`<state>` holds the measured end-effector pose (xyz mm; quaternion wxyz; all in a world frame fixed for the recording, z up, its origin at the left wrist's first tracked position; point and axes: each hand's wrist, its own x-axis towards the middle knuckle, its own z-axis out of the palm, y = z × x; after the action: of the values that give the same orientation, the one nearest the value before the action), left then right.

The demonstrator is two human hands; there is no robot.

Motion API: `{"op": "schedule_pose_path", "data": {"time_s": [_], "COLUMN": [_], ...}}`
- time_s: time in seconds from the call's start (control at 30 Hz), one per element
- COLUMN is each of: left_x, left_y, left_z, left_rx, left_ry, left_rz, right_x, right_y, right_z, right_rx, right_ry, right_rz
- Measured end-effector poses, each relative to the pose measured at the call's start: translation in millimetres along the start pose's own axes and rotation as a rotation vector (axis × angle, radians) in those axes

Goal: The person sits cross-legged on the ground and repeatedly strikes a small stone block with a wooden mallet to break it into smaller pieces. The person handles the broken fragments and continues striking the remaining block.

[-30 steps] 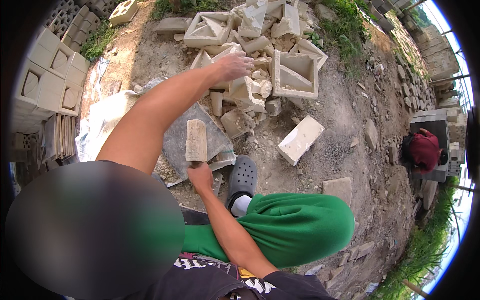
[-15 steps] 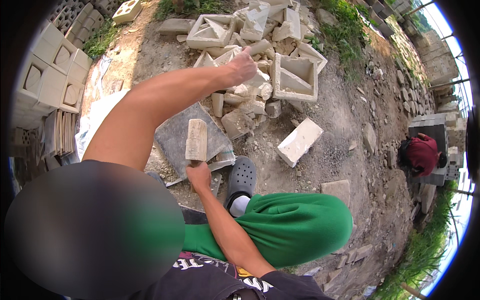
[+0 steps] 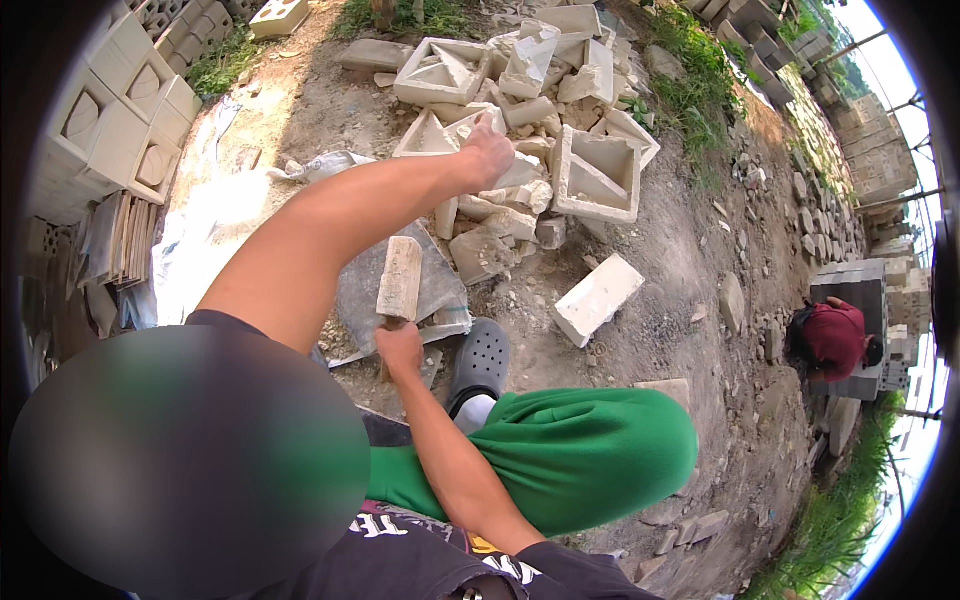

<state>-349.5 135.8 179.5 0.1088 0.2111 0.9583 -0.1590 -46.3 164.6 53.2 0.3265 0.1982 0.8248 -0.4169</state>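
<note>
My left arm reaches out to a heap of broken pale blocks [image 3: 520,190]. There my left hand [image 3: 488,157] is closed, fingers curled at the near side of a short cylindrical chunk [image 3: 530,112]; anything inside them is hidden. Beside the hand lies a cracked hollow block [image 3: 425,137], and to its right a square hollow block with a diagonal rib [image 3: 597,175]. My right hand [image 3: 400,347] grips the handle of a wooden mallet [image 3: 400,280], its head pointing away from me above a grey slab [image 3: 365,290].
A whitish rectangular block [image 3: 600,300] lies right of my grey clog [image 3: 481,360]. Patterned blocks [image 3: 115,130] and thin boards [image 3: 122,240] are stacked at the left. A person in a dark red shirt [image 3: 835,338] bends by grey blocks [image 3: 850,282] at the far right.
The view has shifted slightly. My left hand has drawn back a little from the cylindrical chunk. The right hand still holds the mallet in much the same place.
</note>
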Motion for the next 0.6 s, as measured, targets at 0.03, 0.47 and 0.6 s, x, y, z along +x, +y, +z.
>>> {"op": "schedule_pose_path", "data": {"time_s": [0.03,0.47,0.6], "left_x": [-9.5,-215.4,-279.8], "left_y": [-7.0,-111.9,-100.7], "left_z": [-1.6,95.2,123.0], "left_rx": [-0.062,-1.013,-1.327], "left_ry": [0.001,-0.431,-0.519], "left_rz": [-0.051,-0.773,-0.792], "right_x": [-1.1,31.4,10.9], "right_y": [2.0,34.4,17.9], "right_z": [3.2,31.3,13.0], "right_rx": [0.011,0.367,0.475], "right_ry": [0.034,-0.090,-0.137], "right_rz": [0.004,-0.086,-0.067]}}
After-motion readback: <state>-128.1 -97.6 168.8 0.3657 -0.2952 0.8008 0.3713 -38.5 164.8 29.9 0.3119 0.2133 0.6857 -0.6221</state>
